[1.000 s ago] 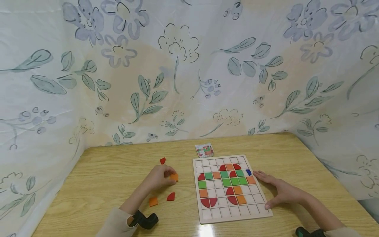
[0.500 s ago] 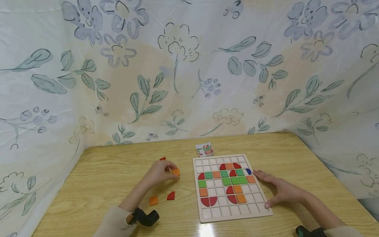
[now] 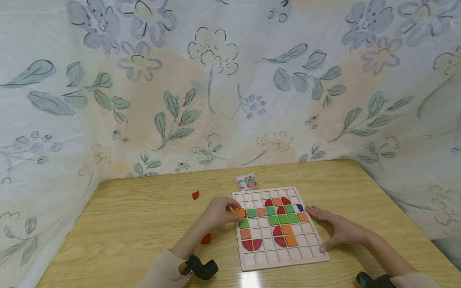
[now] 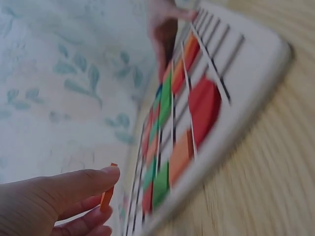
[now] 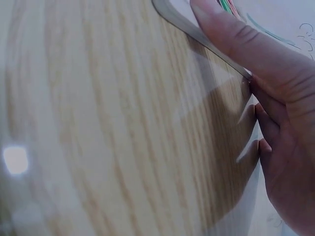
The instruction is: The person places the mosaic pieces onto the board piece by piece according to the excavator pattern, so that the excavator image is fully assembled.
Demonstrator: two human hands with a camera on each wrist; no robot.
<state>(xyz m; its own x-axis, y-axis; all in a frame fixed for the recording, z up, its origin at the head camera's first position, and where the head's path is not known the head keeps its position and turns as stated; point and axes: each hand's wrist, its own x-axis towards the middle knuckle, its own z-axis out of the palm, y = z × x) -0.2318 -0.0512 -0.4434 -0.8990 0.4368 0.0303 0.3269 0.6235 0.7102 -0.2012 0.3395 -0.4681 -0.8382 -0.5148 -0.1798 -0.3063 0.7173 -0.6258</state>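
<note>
My left hand (image 3: 217, 213) pinches an orange square tile (image 3: 239, 212) between thumb and fingers at the left edge of the pale grid board (image 3: 281, 255). In the left wrist view the tile (image 4: 107, 197) is seen edge-on, held off the board. My right hand (image 3: 338, 227) lies along the board's right side with fingers extended, its thumb (image 5: 229, 34) on the rim near the front corner. Green and orange squares and red quarter-round tiles fill several cells. A dark blue piece (image 3: 300, 208) sits by the right fingertips.
A small pattern card (image 3: 246, 182) stands behind the board. Two loose red quarter-round tiles, one further back (image 3: 195, 195) and one beside the left forearm (image 3: 206, 239), lie on the wooden table (image 3: 137, 216). A floral cloth (image 3: 223, 88) rises behind.
My left hand has carried the orange tile rightward from the table to the board's left edge. The loose orange tile at front left is now hidden by the forearm. My right hand keeps its place.
</note>
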